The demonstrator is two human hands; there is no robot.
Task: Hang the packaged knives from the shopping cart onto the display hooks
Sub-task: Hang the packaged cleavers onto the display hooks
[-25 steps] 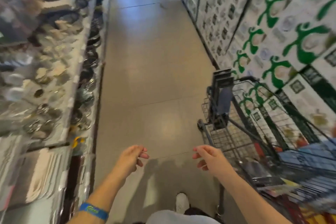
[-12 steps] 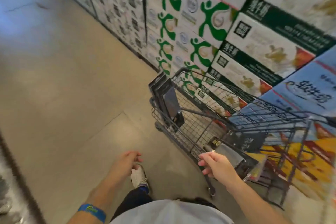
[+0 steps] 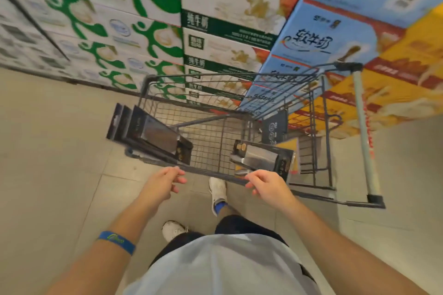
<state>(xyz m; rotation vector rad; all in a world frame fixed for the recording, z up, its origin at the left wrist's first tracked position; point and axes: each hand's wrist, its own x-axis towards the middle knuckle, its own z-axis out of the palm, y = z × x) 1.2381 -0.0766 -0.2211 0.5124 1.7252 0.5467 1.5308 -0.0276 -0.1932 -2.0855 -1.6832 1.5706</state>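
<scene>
L hand (image 3: 165,184) & R hand (image 3: 266,187) out by shopping cart (image 3: 203,171) near rim, both grips loosely curled, empty, packaged knives (image 3: 153,132) inside, tile floor (image 3: 60,151), stacked cartons (image 3: 227,19) behind

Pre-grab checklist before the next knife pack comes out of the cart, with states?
1. Left hand empty: ok.
2. Right hand empty: ok, fingers loosely curled by the near rim.
3. Packs in shopping cart: ok, leaning stack at its left end, single pack just beyond the right hand.
4. Right hand touching single pack: cannot tell.
5. Display hooks in view: not ok, none visible.
</scene>
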